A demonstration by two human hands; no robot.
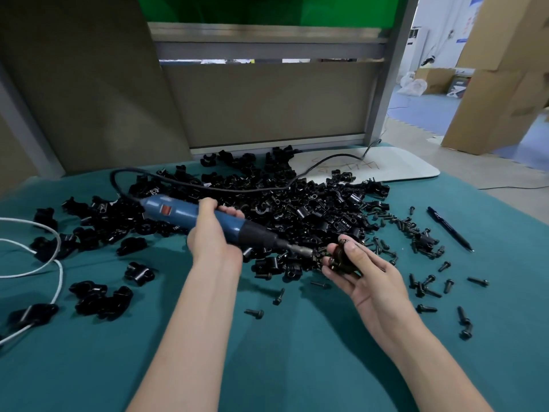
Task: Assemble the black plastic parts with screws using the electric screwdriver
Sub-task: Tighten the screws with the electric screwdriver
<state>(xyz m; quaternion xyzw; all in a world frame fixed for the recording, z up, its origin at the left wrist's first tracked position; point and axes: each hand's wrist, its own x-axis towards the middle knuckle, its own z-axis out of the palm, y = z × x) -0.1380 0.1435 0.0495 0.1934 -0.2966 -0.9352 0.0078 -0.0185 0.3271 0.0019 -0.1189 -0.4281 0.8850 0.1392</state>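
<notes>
My left hand (212,233) grips a blue electric screwdriver (178,214) held nearly flat, with its metal bit (303,250) pointing right. The bit tip meets a black plastic part (341,258) held in my right hand (361,270), just above the table. A big heap of black plastic parts (297,209) lies behind both hands. Loose black screws (424,288) are scattered to the right and in front.
A teal cloth (282,352) covers the table. The screwdriver's black cord (208,187) loops over the heap to the back. A white cable (56,263) lies at the left, a black pen (450,228) at the right, a white board (386,165) at the back right.
</notes>
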